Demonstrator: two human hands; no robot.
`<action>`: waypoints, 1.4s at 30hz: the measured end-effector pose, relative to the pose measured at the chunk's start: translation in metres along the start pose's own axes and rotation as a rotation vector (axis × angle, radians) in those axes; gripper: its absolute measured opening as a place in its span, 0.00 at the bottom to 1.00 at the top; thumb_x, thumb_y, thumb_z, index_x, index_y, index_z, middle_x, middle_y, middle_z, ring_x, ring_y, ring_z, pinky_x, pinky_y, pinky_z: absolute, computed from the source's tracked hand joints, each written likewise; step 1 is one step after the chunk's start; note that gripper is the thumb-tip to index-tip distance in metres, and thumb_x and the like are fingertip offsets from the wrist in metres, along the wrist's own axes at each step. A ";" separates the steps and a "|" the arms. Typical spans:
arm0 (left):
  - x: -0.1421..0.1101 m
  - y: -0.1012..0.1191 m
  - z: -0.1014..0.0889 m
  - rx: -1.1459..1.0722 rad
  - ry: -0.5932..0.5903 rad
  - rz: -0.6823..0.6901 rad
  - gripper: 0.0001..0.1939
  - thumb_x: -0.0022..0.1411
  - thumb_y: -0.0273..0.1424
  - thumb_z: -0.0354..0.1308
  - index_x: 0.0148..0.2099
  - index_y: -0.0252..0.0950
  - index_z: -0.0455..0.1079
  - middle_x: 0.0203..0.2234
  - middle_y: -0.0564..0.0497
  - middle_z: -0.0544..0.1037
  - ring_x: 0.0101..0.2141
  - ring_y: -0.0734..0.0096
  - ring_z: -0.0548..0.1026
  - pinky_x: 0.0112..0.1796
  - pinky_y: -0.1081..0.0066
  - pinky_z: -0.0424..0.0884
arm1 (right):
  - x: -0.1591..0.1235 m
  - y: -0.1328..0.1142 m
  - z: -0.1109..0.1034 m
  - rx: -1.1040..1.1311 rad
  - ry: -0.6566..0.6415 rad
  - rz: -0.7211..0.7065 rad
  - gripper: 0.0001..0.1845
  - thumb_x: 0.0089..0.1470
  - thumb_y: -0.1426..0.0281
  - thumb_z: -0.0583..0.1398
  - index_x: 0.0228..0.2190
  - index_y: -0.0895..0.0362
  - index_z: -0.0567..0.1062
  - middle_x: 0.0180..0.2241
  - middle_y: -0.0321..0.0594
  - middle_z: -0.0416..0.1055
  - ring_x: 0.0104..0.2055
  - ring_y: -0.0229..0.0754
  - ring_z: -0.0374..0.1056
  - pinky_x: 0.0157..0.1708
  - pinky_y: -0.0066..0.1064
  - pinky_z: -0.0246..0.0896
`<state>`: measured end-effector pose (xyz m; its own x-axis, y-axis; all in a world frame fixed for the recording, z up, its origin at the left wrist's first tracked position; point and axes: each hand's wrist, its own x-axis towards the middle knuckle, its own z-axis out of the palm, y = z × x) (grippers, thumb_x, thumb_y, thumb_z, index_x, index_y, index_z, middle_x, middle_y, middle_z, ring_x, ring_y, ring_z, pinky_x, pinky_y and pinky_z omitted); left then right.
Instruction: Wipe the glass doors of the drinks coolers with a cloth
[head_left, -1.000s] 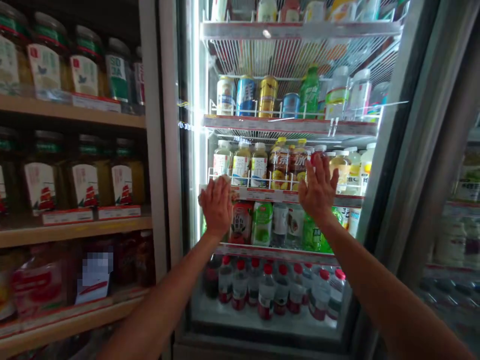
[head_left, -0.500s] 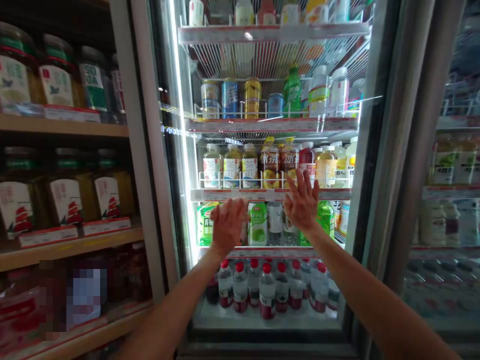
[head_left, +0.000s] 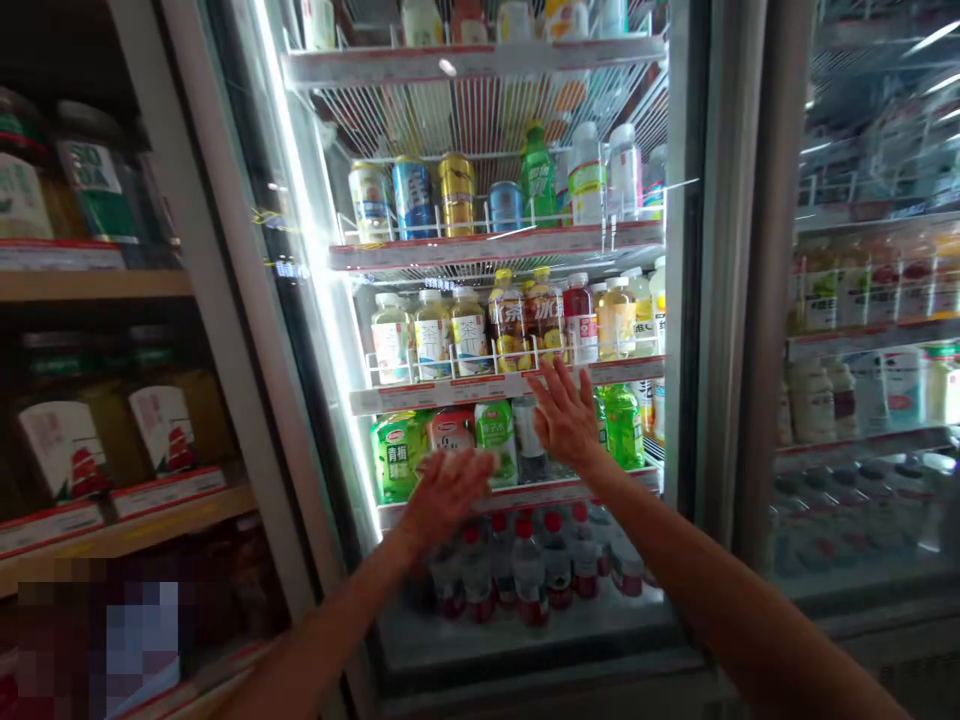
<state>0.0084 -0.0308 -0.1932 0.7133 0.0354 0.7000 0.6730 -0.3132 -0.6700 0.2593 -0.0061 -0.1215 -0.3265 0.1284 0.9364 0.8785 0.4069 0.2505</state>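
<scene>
Nearest, my left hand (head_left: 450, 490) is blurred; I cannot tell whether it grips anything. To its right, my right hand (head_left: 568, 415) has its fingers spread apart, palm toward the lit cooler (head_left: 525, 648) just beyond both hands; any contact is unclear. Farther, inside, red-capped bottles (head_left: 529, 565) stand low, yellow-capped bottles (head_left: 508, 325) higher.

The left hand (head_left: 448, 490) and right hand (head_left: 566, 418) are bare, as are the wrists (head_left: 600, 473). The left forearm (head_left: 334, 625) and right forearm (head_left: 690, 570) are bare too, slim below, broader farther up. Blur softens the left hand's outline; the right's is crisper.
</scene>
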 end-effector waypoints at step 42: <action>0.091 -0.043 -0.007 0.011 0.019 0.278 0.21 0.63 0.30 0.47 0.58 0.44 0.56 0.56 0.54 0.64 0.59 0.72 0.54 0.60 0.61 0.45 | -0.005 0.008 -0.006 0.066 0.047 -0.039 0.32 0.55 0.71 0.49 0.60 0.53 0.46 0.62 0.42 0.47 0.65 0.45 0.37 0.61 0.49 0.35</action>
<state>0.0428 -0.0210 -0.0986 0.8675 -0.0680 0.4929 0.4538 -0.2979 -0.8398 0.2700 -0.0088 -0.1230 -0.3423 0.0695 0.9370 0.8399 0.4697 0.2720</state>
